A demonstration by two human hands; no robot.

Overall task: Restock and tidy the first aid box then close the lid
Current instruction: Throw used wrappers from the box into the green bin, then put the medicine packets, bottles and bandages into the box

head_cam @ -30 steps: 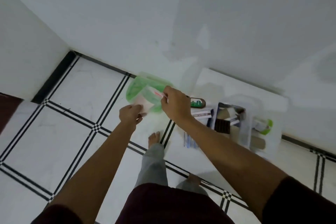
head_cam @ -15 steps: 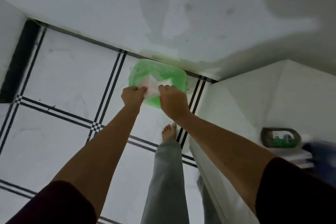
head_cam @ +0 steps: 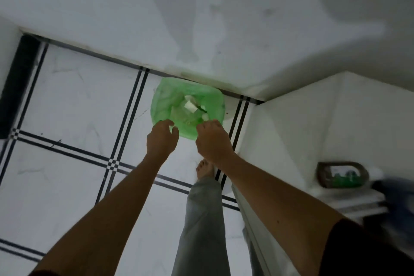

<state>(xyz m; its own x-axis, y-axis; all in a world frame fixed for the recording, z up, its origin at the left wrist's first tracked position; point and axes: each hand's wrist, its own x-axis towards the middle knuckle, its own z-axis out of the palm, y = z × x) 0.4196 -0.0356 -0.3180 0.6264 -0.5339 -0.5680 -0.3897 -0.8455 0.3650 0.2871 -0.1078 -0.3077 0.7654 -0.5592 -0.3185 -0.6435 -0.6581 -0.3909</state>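
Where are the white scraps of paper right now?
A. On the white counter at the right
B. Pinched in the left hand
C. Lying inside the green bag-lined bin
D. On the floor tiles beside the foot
C: the white scraps lie inside the green bag-lined bin, while the left hand and right hand above its near rim show nothing in their grip.

both hands (head_cam: pixel 161 139) (head_cam: pixel 212 141) outstretched, fingers loosely spread, empty.

No legible text, labels, numbers or signs anywhere. Dark-framed green pack (head_cam: pixel 342 175) on white ledge (head_cam: pixel 291 141): printing too blurred to read.
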